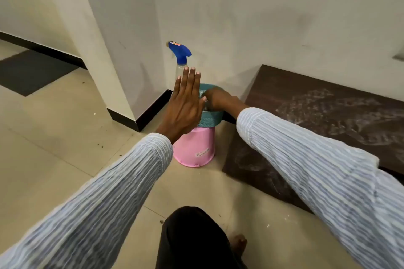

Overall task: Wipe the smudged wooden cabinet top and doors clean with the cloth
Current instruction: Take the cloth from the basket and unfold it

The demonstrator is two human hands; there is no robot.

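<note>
Fingers straight and pressed together, the left hand [185, 102] is flat and wide, gripping nothing, its palm facing the teal basket [209, 119] and hovering just left of it. Whether the palm touches the basket wall, I cannot tell. Across from it, the right hand [216, 99] dips over the basket's rim from the right, knuckles up, fingers curled down inside; what they close on, if anything, is hidden by the rim and by the left hand, so its grip cannot be told. No cloth shows from here.

The basket sits on top of an upturned pink bucket [195, 150], which stands on the tiled floor [65, 120]. Behind the basket, partly covered by the left fingertips, rises a clear spray bottle [181, 57] with a blue trigger head, close to the wall [262, 17]; its base is out of sight.

Right of the basket lies the cabinet top [328, 116], dark brown wood, low and pushed against the wall, its surface streaked with pale whitish smudges. The right forearm crosses over its near corner. The doors are not visible from this angle.

Both arms wear striped light-blue sleeves [98, 199]. Below the basket, at the bottom edge, a dark-trousered knee [192, 238] and bare toes [239, 241] rest on the floor. Far left of the basket, a dark mat [30, 70] lies on the tiles.
</note>
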